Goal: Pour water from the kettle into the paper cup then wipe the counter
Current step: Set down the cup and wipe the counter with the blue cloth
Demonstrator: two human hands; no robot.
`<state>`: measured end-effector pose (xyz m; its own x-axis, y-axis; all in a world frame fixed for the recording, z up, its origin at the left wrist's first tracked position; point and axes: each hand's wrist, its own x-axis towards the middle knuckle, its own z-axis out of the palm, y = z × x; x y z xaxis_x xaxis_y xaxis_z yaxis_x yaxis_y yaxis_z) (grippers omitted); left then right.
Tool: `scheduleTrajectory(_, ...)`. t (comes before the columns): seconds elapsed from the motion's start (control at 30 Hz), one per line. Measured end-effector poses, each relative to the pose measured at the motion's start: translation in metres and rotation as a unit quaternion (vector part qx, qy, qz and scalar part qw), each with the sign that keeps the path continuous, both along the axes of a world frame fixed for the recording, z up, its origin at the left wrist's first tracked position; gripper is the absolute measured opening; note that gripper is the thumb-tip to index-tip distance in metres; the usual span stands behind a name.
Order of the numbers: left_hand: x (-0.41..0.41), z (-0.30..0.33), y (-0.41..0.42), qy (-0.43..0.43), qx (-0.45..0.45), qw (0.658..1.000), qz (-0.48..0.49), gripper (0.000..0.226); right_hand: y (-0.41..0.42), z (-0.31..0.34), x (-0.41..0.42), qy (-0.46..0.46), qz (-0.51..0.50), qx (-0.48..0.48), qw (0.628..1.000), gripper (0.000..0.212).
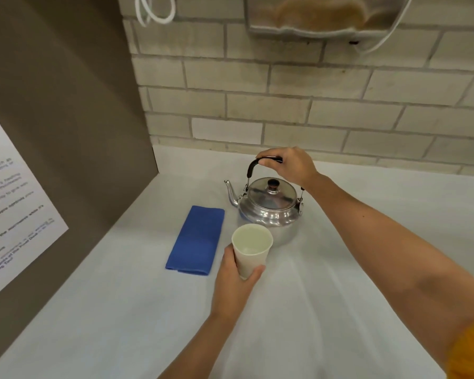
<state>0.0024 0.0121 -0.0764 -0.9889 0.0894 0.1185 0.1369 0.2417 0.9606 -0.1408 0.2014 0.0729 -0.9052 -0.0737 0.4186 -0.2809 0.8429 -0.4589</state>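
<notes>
Printed paper (14, 203) was fixed to a brown side panel (74, 110) at the far left, bounding the white counter (326, 296) on that side. A folded blue cloth (196, 239) lay flat on the counter, just left of the cup and kettle and touched by neither hand. The left hand (234, 283) was wrapped around the lower half of a white paper cup (252, 248), which was held upright with its mouth open toward the camera, just in front of the kettle. The steel kettle (268, 207) was seen with its lid on and spout turned left toward the cloth. Its black handle (253, 165) was gripped from above by the right hand (288, 162), the forearm stretched in from the lower right. A brick wall (298, 105) closed off the back edge. Open counter was left in front of the hands and to the right of the kettle.
</notes>
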Motion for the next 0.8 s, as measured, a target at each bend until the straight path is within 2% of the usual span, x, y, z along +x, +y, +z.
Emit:
scheduleTrajectory(0.37,0.0,0.001,0.001,-0.002,-0.011,1.0,0.0,0.057,0.003,0.0,-0.001,-0.008,-0.015,0.031,0.999,0.024)
scheduleTrajectory(0.47,-0.001,0.005,0.001,-0.003,-0.012,1.0,-0.005,0.063,0.003,0.009,0.007,-0.019,-0.009,0.081,0.997,0.038)
scheduleTrajectory(0.53,0.0,0.009,-0.001,-0.005,-0.02,1.0,-0.021,0.07,0.004,0.013,0.02,0.014,-0.022,0.108,0.994,0.049)
scheduleTrajectory(0.67,0.01,0.016,-0.019,-0.001,-0.056,0.996,-0.063,0.08,-0.001,0.001,0.066,0.105,-0.1,0.046,0.988,0.051)
scheduleTrajectory(0.8,0.023,0.021,-0.055,0.029,-0.126,0.986,-0.105,0.069,-0.015,-0.041,0.124,0.087,-0.152,0.0,0.985,0.047)
